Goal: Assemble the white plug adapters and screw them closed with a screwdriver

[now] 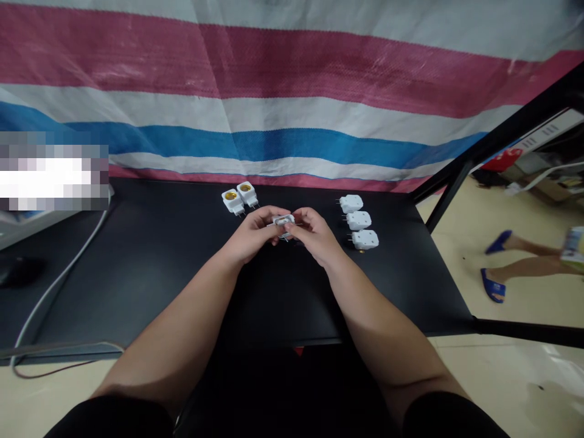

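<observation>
Both hands meet over the middle of the black table [173,274], gripping one small white plug-in lamp-holder body [283,219]. My left hand [255,234] is closed on its left side, with the thumb along the near edge. My right hand [314,234] pinches the right side, thumb on top. The fingers cover much of the piece, so its underside is hidden. Just beyond my left hand lie two white plug-in lamp holders [232,199] with gold-coloured round sockets and metal pins. To the right of my right hand, three similar white plug pieces [358,219] form a column, pins pointing left.
A striped plastic sheet [274,73] hangs behind the table. At the left are a grey cable [68,267], a black mouse [20,271] and a white box-like object [41,219]. A black metal frame [449,194] edges the right side; beyond it, a person's legs [529,267] in blue slippers.
</observation>
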### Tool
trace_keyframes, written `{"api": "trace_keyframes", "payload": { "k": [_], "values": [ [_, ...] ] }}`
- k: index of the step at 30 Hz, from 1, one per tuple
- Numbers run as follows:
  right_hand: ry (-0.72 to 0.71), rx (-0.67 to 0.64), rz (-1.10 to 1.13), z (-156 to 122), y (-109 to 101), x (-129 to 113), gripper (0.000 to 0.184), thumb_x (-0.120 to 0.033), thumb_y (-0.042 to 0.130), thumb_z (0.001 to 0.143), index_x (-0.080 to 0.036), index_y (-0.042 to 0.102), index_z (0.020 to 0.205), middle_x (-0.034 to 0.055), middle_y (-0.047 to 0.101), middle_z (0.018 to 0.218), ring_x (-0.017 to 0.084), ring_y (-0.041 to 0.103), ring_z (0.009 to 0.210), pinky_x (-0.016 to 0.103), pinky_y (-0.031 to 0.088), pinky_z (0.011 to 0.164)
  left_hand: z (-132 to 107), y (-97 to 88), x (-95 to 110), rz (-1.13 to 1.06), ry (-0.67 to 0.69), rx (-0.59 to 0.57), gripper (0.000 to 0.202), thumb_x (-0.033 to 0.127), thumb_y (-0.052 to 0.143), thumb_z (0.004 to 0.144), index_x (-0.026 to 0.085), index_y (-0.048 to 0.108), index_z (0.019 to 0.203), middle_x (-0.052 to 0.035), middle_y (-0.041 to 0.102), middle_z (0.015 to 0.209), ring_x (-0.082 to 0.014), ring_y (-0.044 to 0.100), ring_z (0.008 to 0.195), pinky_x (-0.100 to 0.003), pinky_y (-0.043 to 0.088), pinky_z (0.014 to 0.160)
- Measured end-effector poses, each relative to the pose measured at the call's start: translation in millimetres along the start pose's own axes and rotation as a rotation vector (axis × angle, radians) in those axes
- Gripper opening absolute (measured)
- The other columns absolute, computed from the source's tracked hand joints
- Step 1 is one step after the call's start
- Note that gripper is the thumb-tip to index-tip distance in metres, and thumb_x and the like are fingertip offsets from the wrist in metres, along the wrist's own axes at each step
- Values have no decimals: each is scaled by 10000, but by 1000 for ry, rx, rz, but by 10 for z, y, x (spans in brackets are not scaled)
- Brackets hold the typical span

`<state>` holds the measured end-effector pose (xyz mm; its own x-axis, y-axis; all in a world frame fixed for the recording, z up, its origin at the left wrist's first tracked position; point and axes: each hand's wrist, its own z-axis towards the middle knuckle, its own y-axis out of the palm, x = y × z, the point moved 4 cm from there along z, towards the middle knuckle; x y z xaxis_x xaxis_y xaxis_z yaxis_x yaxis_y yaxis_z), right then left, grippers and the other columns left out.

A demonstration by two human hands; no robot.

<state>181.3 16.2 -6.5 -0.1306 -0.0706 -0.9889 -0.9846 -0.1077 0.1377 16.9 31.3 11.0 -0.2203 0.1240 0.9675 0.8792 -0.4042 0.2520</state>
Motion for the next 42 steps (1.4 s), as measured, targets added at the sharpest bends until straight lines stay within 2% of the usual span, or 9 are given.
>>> {"api": "trace_keyframes", "payload": {
  "k": [7,13,18,23,27,31,35,39,42],
  "values": [
    [35,-2,42,-8,-8,-24,448,-485,935,735,-255,606,935,-34,692,883,148,680,757,332,598,755,3,-25,-33,-17,-36,-46,357,307,925,823,221,811,1150,-25,773,923,-114,686,732,-207,527,596],
    [53,51,13,34,-83,30,458,-508,944,735,-253,601,902,-34,658,862,144,649,761,293,546,679,-19,-53,33,175,119,-100,590,189,983,737,211,758,1282,-65,793,1159,-181,775,981,-312,658,873],
    [59,40,-2,35,-100,36,487,-572,942,750,-258,623,942,-16,691,942,163,688,846,301,571,721,1,-97,14,233,183,-78,584,203,979,742,195,743,1276,-102,798,1249,-224,795,1036,-387,681,930],
    [117,-3,40,-8,-87,-3,489,-521,956,742,-266,624,993,-16,725,978,171,746,866,358,659,816,66,-235,-73,248,185,55,573,267,993,731,183,738,1237,-125,794,1302,-235,803,1019,-408,684,915],
    [79,-75,32,-15,-77,-7,442,-421,964,743,-260,619,967,-23,746,867,191,784,826,410,687,853,95,-308,-72,312,235,148,575,311,1015,695,178,747,1186,-134,785,1328,-257,796,1063,-427,670,947],
    [-87,-30,-83,0,-107,-37,314,-411,901,812,-257,686,980,-8,764,886,184,779,773,388,674,793,86,-301,-57,360,231,156,585,330,1012,691,174,754,1192,-142,788,1321,-265,795,1057,-437,660,948],
    [-209,29,-211,-6,-119,-72,256,-407,853,864,-261,748,1046,33,794,966,196,774,782,410,670,794,73,-298,-61,416,234,161,577,328,988,716,173,757,1222,-139,804,1261,-250,794,975,-418,653,883],
    [-246,86,-251,-13,-129,-76,261,-396,863,848,-253,772,1047,59,819,1008,229,787,884,440,671,853,69,-333,-58,509,227,207,550,325,963,731,188,778,1230,-106,822,1102,-235,773,860,-394,632,782],
    [-217,86,-222,-12,-128,-72,270,-404,874,835,-246,769,1027,56,822,979,227,783,863,447,671,856,60,-339,-39,580,242,228,507,307,937,746,188,787,1215,-89,819,1022,-215,743,783,-374,604,724]
  ]
}}
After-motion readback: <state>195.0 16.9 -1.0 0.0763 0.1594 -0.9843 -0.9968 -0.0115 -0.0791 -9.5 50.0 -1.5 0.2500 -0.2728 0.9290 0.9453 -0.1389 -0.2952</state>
